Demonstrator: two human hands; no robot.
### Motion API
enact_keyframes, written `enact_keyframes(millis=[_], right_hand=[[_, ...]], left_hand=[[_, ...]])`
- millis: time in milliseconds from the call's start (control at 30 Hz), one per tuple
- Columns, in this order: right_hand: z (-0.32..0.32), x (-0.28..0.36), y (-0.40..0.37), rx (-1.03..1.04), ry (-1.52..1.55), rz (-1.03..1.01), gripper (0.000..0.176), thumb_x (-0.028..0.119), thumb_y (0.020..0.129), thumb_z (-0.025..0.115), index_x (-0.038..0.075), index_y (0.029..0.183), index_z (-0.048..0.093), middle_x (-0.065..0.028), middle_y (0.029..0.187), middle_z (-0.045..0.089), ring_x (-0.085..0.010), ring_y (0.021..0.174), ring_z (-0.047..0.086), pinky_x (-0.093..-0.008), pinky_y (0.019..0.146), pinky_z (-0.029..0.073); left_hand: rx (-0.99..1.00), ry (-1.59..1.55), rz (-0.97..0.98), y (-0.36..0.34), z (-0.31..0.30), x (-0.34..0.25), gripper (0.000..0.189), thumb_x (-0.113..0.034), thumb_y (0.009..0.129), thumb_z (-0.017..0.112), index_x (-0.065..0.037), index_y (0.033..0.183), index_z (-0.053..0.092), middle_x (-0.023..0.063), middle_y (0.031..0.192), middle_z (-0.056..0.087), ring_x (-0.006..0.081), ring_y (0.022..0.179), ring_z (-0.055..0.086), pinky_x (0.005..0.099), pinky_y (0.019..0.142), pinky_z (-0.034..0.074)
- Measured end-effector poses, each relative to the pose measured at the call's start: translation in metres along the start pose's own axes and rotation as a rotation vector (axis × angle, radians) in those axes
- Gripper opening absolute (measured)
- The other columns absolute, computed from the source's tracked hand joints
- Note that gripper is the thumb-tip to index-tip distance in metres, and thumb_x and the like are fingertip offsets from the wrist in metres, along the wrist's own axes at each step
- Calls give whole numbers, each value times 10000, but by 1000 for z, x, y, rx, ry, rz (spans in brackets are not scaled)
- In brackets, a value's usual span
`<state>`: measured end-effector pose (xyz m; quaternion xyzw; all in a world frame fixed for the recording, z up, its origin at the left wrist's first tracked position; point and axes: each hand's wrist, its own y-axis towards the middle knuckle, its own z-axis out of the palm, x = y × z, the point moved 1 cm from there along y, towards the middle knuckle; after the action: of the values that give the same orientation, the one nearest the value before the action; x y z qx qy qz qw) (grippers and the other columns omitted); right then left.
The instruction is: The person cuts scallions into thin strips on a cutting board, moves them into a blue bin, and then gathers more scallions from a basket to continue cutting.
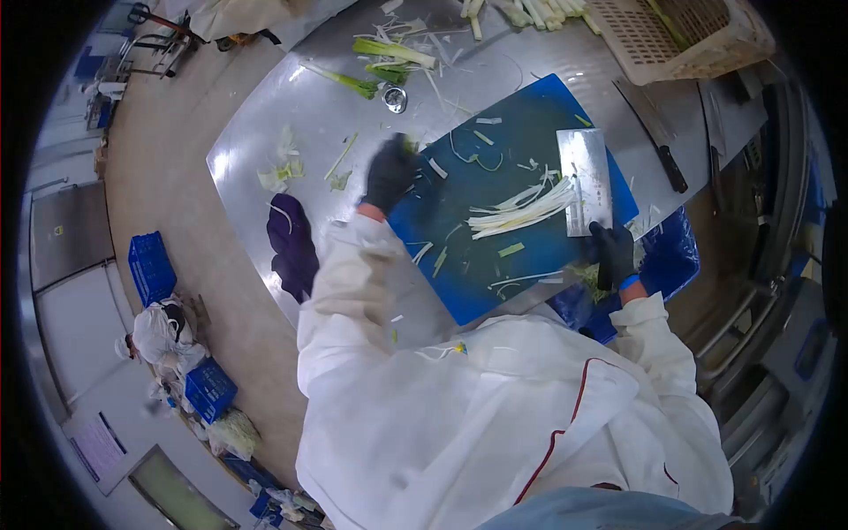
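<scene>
My right hand, in a dark glove, grips the handle of a wide cleaver. The blade lies flat over the right part of a blue cutting board. Its left edge meets a bundle of pale sliced stalks. My left hand, also dark gloved and blurred, is at the board's left corner; its fingers are smeared, with something green by the fingertips. Leaf scraps and short cut pieces lie on the board around the bundle.
Green stalks, a small round metal object and a dark purple cloth lie on the steel table. A beige crate, a long knife and a blue lined bin are right. A person is far left.
</scene>
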<state>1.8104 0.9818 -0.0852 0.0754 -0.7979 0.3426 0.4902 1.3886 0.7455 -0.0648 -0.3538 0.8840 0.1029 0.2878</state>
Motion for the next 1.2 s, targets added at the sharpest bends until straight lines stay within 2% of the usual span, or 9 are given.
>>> enact_keyframes(millis=[167, 333, 433, 533, 767, 833, 933, 1067, 1200], right_hand=[[4, 0, -1, 4, 216, 136, 315, 188, 860, 762, -3, 1090, 664, -80, 724, 672, -153, 506, 589, -318, 449, 457], [3, -5, -1, -45, 140, 44, 304, 174, 851, 769, -15, 1060, 657, -68, 691, 641, -157, 479, 576, -328, 418, 442], [9, 5, -6, -35, 250, 92, 299, 160, 853, 763, -3, 1078, 654, -58, 680, 625, -156, 465, 563, -325, 413, 437], [7, 9, -10, -11, 290, 97, 299, 152, 858, 756, 8, 1098, 651, -49, 677, 616, -152, 453, 548, -320, 408, 432], [7, 6, -10, -15, 258, 112, 288, 157, 861, 754, 24, 1100, 664, -47, 691, 633, -140, 467, 551, -314, 416, 429], [6, -2, -7, -39, 193, 67, 274, 159, 859, 755, 20, 1080, 671, -53, 701, 645, -138, 480, 562, -315, 423, 434], [5, 8, -9, -30, 129, 81, 264, 161, 859, 753, 3, 1060, 685, -67, 732, 672, -140, 512, 591, -317, 456, 464], [4, -16, 7, -35, 124, 6, 273, 161, 873, 739, -2, 1083, 678, -76, 719, 676, -149, 507, 604, -315, 443, 471], [3, -7, 3, 8, 169, 91, 263, 170, 881, 723, 11, 1082, 665, -71, 725, 677, -150, 496, 588, -306, 452, 462]], left_hand=[[470, -252, 200, 12, 31, -88, 573, -370, 731, 756, -8, 1159, 633, 243, 1072, 670, 397, 1064, 628, 449, 934, 494], [136, 241, -360, 118, 22, -83, 665, -586, 783, 697, 36, 1017, 688, 261, 1072, 686, 367, 1066, 655, 434, 909, 520], [-172, 415, -389, 145, 101, -42, 428, -434, 831, 676, -36, 977, 736, 207, 1086, 704, 330, 1062, 674, 430, 878, 552], [11, 369, -387, 155, 86, -27, 328, -355, 827, 671, -70, 972, 743, 186, 1077, 711, 314, 1034, 684, 438, 876, 554], [161, 250, -29, 107, 38, -5, 296, -335, 799, 638, -53, 792, 727, 180, 819, 716, 333, 759, 697, 428, 698, 548], [191, -188, -97, 47, 30, -58, 218, -250, 775, 705, -62, 881, 732, 163, 814, 716, 285, 772, 707, 404, 717, 552], [337, -29, 136, -15, 48, -105, 350, -273, 774, 736, -77, 1062, 709, 188, 977, 715, 296, 924, 699, 382, 829, 536], [162, -162, 60, 1, 41, -21, 359, -298, 818, 675, -71, 1096, 689, 204, 1027, 703, 361, 949, 677, 436, 841, 535], [-89, 582, -469, 29, -30, 83, 315, -313, 802, 663, -92, 1021, 715, 190, 1033, 707, 394, 917, 682, 485, 826, 542]])
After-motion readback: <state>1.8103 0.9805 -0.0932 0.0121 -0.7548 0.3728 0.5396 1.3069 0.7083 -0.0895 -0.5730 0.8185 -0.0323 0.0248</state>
